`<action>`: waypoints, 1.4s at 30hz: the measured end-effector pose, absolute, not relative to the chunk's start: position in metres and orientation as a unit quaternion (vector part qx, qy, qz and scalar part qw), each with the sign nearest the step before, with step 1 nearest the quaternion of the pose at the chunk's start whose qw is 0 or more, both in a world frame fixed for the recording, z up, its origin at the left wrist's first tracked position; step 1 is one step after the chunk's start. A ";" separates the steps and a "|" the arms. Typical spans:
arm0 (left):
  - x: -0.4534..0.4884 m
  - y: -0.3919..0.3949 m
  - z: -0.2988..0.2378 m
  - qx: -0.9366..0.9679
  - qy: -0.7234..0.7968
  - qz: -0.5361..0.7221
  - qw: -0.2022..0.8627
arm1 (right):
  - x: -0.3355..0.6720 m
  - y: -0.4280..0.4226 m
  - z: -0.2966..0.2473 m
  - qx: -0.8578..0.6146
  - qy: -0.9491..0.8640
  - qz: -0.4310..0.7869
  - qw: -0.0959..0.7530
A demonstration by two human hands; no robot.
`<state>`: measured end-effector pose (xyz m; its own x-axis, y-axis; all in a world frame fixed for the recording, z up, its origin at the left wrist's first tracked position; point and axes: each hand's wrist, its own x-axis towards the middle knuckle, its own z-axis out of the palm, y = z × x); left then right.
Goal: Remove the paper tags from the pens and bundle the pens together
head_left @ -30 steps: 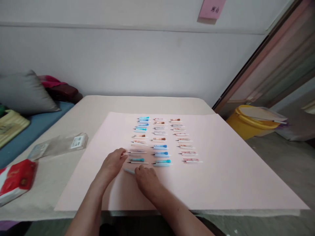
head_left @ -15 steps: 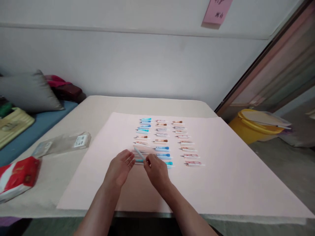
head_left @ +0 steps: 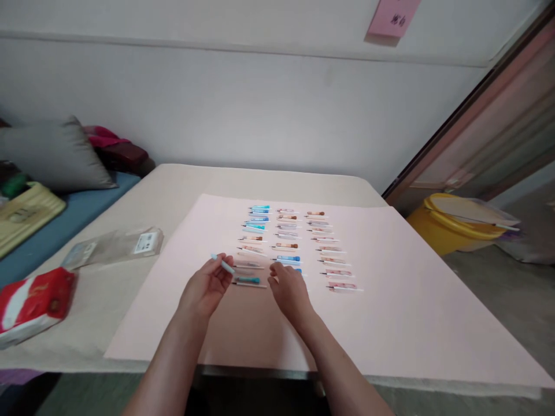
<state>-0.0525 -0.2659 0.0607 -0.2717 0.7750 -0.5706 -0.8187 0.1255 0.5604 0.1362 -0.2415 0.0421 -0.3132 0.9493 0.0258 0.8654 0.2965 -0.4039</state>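
Observation:
My left hand [head_left: 208, 286] is raised over the left part of the pink sheet, palm partly up, its thumb and fingers closed on a short pale blue pen-like stick [head_left: 222, 264]. Whether that is a whole pen or a part of one is too small to tell. My right hand [head_left: 289, 289] hovers over the near end of the middle column of pens, thumb and forefinger slightly apart, nothing visible between them. It hides some pens; a blue pen [head_left: 288, 259] lies just beyond it. Between the hands lies a teal pen [head_left: 248, 281].
Several pens, like a pink one [head_left: 342, 286], lie in three columns on the pink sheet [head_left: 407, 323]. Left of it are a clear plastic bag [head_left: 117, 247] and a red-and-white packet [head_left: 37, 306]. A yellow bucket [head_left: 451, 234] stands on the floor at right.
The pale blue stick has passed from my right hand to my left. My right hand has moved slightly right, over the middle column. The view has shifted slightly.

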 end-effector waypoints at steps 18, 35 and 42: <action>-0.070 -0.263 0.068 -0.093 0.407 0.692 0.590 | 0.114 -0.256 0.022 -0.486 -0.873 0.047 0.010; -0.082 -0.260 0.068 -0.087 0.416 0.683 0.593 | 0.121 -0.263 0.049 -0.444 -0.810 0.179 0.338; -0.081 -0.259 0.066 -0.084 0.422 0.684 0.589 | 0.118 -0.270 0.042 -0.401 -0.832 0.155 0.350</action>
<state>-0.0811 -0.2593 0.0657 -0.2914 0.7348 -0.6125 -0.8770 0.0504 0.4777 0.1183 -0.2701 0.0418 -0.4333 0.7766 0.4574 0.5595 0.6296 -0.5390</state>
